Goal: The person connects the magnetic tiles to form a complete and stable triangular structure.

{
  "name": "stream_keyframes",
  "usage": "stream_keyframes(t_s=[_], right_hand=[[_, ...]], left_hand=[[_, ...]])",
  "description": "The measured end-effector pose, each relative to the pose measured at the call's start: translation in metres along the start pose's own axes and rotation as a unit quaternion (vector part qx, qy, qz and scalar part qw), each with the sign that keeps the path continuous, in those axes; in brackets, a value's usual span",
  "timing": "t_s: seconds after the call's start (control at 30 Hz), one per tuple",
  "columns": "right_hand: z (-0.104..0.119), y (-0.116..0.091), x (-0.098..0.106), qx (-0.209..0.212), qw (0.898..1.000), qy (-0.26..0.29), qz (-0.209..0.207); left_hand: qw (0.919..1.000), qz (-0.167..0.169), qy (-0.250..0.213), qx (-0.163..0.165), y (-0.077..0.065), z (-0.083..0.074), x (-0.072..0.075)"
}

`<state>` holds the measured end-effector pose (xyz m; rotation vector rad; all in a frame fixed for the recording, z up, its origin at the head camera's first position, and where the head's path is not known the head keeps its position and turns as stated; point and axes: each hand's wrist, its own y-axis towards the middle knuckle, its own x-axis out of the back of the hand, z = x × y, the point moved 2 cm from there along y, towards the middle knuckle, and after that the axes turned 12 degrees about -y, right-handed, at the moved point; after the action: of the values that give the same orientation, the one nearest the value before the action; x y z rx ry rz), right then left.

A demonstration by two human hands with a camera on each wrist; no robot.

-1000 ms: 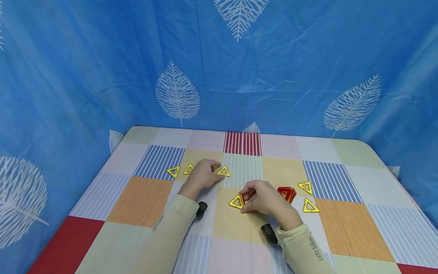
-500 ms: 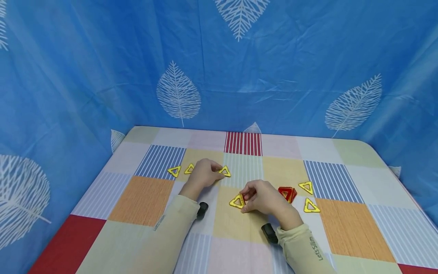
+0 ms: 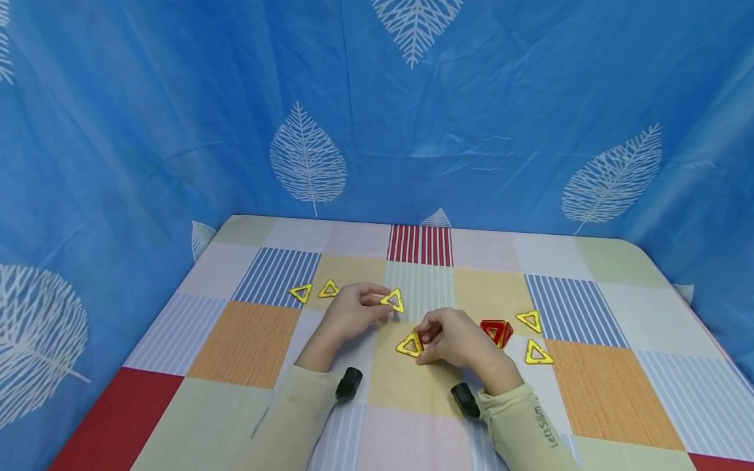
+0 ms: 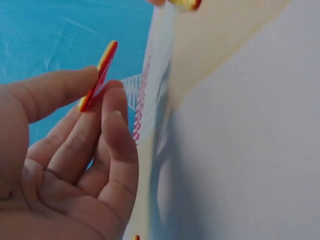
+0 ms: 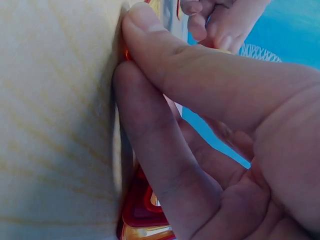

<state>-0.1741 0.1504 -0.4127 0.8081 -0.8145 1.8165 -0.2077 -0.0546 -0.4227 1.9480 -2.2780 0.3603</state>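
In the head view my left hand (image 3: 347, 317) pinches a yellow triangular magnetic tile (image 3: 400, 307), raised off the patchwork cloth. The left wrist view has this tile (image 4: 111, 53) edge-on between thumb and fingertips, its sides yellow and red. Nearer me, my right hand (image 3: 452, 340) pinches another yellow triangular magnetic tile (image 3: 402, 347) low at the cloth, with a red edge showing by the fingertips. Thumb (image 5: 200, 80) and fingers hide most of it in the right wrist view. Just right of that hand stands a red-and-yellow form (image 3: 498, 333) of joined triangles.
Two yellow triangles (image 3: 300, 300) (image 3: 323, 294) lie on the cloth left of my left hand. Two more yellow triangles (image 3: 523, 318) (image 3: 538, 360) lie beyond the red form on the right. A blue leaf-print curtain (image 3: 459, 98) rises behind the table (image 3: 589, 261).
My left hand has picked up its yellow tile from the cloth and drawn it slightly toward me and to the right. The right hand has stayed in place on its tile.
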Motion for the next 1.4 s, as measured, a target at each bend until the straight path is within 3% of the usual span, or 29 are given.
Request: stream_keyframes(t_s=[0.23,0.47,0.7,0.9,1.1,1.4], right_hand=[[0.001,0.0,0.0,0.001,1.0,0.0,-0.003],[0.001,0.0,0.001,-0.002,1.0,-0.008,-0.002],[0.001,0.001,0.003,0.003,1.0,-0.002,-0.005],[0.001,0.001,0.0,0.003,1.0,0.003,-0.002],[0.003,0.001,0.0,-0.023,1.0,0.015,-0.006],[0.003,0.001,-0.002,-0.025,1.0,0.008,-0.017]], left_hand=[[0.9986,0.035,-0.008,-0.038,-0.008,-0.004,-0.001],[0.9927,0.111,0.035,-0.029,-0.008,-0.002,-0.004],[0.9795,0.14,0.117,-0.085,-0.01,-0.009,-0.005],[0.9671,0.188,0.135,-0.107,-0.012,-0.006,-0.01],[0.9649,0.199,0.127,-0.115,-0.011,-0.003,-0.012],[0.9634,0.209,0.117,-0.121,-0.014,-0.002,-0.011]])
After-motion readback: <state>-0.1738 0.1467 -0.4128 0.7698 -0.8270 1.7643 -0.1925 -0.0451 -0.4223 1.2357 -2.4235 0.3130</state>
